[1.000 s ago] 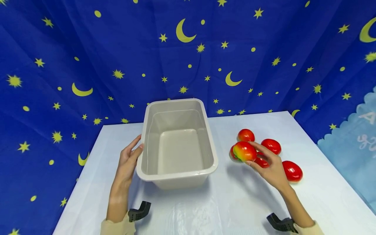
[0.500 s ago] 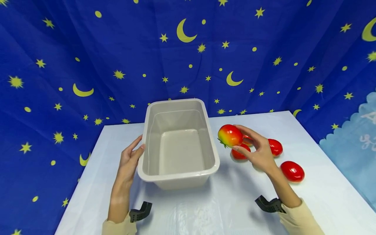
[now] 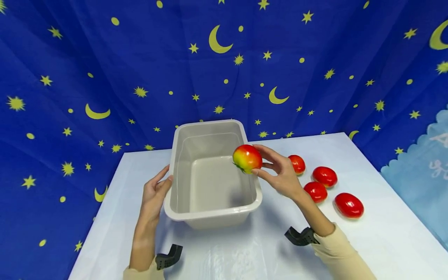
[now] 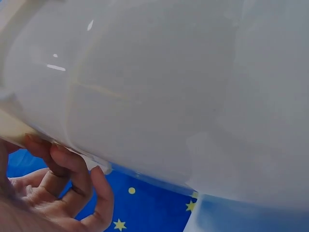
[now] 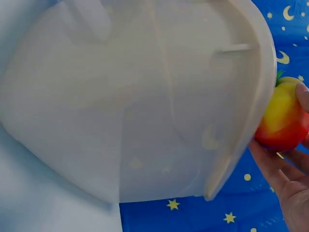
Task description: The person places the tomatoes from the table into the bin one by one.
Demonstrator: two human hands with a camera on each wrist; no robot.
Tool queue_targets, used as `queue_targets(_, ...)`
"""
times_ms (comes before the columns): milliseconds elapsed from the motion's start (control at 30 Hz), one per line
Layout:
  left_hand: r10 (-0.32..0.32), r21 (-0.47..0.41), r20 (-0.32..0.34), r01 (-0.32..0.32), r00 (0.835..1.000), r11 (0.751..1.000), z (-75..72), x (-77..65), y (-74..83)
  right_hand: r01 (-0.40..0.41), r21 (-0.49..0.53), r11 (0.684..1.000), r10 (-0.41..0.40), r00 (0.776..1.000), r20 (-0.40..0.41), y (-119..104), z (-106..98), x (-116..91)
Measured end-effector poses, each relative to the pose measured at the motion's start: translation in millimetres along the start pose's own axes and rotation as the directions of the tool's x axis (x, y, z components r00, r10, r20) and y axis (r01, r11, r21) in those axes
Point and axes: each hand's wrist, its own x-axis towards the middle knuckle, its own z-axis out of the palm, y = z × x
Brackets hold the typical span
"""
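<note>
In the head view, a grey tub [image 3: 214,214] stands on a white table [image 3: 392,241], with a blue cloth [image 3: 175,70] printed with yellow moons and stars hanging behind. The left hand [image 3: 154,194] grips the tub's left rim, its thumb against the edge and its fingers passing out of sight beneath. The right hand [image 3: 280,175] pinches a red and yellow fruit [image 3: 247,157] between thumb and fingers, holding it up so that it covers part of the tub's right rim and its leafy green end points toward the tub's inside. On the table to the right of the tub lie four red fruits [image 3: 349,205], two of them close together and the nearest a little apart. Each forearm has a beige sleeve [image 3: 343,252] and a black bracket [image 3: 169,256]. In the left wrist view, the pale side of the tub fills most of the scene, and curled fingertips touch its edge; the thumb cannot be made out. In the right wrist view, the fruit sits in the right hand just beside the tub's rim, the green leaves partly hidden, and whether fruit and rim touch cannot be told.
</note>
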Motion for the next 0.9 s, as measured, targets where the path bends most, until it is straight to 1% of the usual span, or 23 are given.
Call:
queue_targets(167,0.009,0.016,-0.007,-0.009,1.000,1.000,2.7,0.1,0.4,-0.009,-0.010,1.000,0.009,1.000,0.021,-1,8,4)
queue_targets(300,-0.002,0.026,-0.008,0.002,1.000,1.000,3.3,0.4,1.5,-0.018,-0.015,1.000,0.019,0.998,0.057,-1,14,6)
queue_targets(400,-0.017,0.033,-0.008,0.017,1.000,0.999,2.9,-0.2,1.2,-0.024,-0.027,0.999,0.025,0.998,0.064,-1,18,5)
queue_targets(533,-0.037,0.056,-0.006,0.037,0.999,0.998,0.5,1.8,2.1,0.005,-0.064,0.998,-0.001,0.998,0.063,5,22,6)
queue_targets(633,-0.038,0.055,-0.009,0.039,0.999,0.998,-0.3,2.3,1.4,0.029,-0.107,0.994,-0.020,0.996,0.086,8,26,9)
queue_targets(700,-0.034,0.048,-0.009,0.034,0.999,0.998,-0.2,2.2,0.7,0.032,-0.132,0.991,-0.018,0.995,0.103,10,27,10)
queue_targets(900,-0.023,0.058,-0.013,0.024,1.000,0.998,-0.1,2.2,1.8,0.026,-0.128,0.991,-0.007,0.988,0.152,15,30,14)
